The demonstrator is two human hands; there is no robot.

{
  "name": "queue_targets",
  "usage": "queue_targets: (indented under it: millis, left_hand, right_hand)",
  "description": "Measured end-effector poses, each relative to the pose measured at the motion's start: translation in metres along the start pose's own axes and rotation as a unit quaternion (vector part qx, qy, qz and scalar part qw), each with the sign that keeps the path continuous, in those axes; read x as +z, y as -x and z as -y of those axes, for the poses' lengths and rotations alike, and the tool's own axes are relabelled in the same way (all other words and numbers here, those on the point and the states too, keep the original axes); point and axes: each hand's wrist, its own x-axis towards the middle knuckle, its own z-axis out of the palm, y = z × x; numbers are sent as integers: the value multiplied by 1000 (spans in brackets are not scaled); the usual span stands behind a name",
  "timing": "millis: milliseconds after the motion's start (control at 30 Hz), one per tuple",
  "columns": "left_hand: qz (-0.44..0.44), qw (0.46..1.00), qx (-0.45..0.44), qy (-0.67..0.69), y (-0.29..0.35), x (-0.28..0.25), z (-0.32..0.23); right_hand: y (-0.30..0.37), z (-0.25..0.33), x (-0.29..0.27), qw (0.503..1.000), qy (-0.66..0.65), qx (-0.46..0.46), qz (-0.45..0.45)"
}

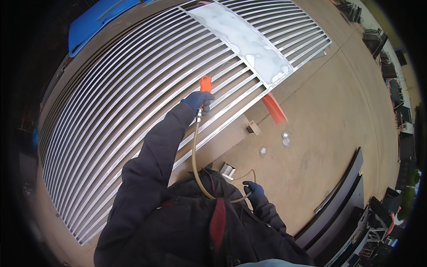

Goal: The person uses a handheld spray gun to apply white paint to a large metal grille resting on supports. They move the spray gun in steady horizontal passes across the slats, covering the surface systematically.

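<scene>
Gloved in dark blue, my left hand (199,101) grips an orange air blow gun (205,84) over a large metal slatted panel (147,80). A tan air hose (194,155) runs from the gun's metal coupling down across my front. My right hand (254,190), in the same kind of glove, is closed round that hose lower down, at my right side. A whitish, blotchy flat plate (242,40) is set among the slats beyond the gun. The tip of the gun and whether anything comes out of it cannot be made out.
An orange-red support piece (274,108) sticks out from under the panel. On the concrete floor (329,120) are a small cardboard box (253,127) and clear round items (285,138). Long dark panels (338,200) lie at right; a blue sheet (98,22) is at far left.
</scene>
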Motion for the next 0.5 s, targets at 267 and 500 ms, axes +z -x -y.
queue_targets:
  millis: [267, 500]
  left_hand:
    - [118, 991, -21, -56, 32, 2, 17]
    - [-290, 900, 233, 229, 115, -175, 50]
  right_hand:
    - [-1, -7, 6, 1000, -16, 16, 8]
    - [-38, -7, 5, 999, -24, 20, 24]
